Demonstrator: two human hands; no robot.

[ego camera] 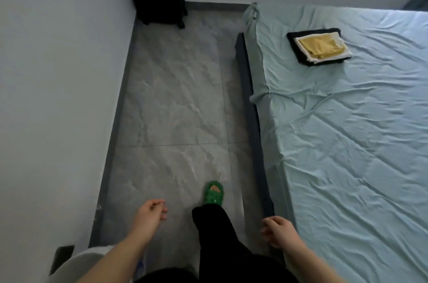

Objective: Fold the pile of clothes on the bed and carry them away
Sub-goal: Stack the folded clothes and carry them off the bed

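One folded stack of black, white and yellow clothes lies near the far corner of the pale green-sheeted bed. Left hand and right hand (both loosely curled) hold nothing, well apart from the stack.

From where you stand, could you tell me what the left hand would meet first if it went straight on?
Nothing close: the left hand points forward and slightly right over floor. Further on, that line seems to reach the bed frame, though depth is unclear.
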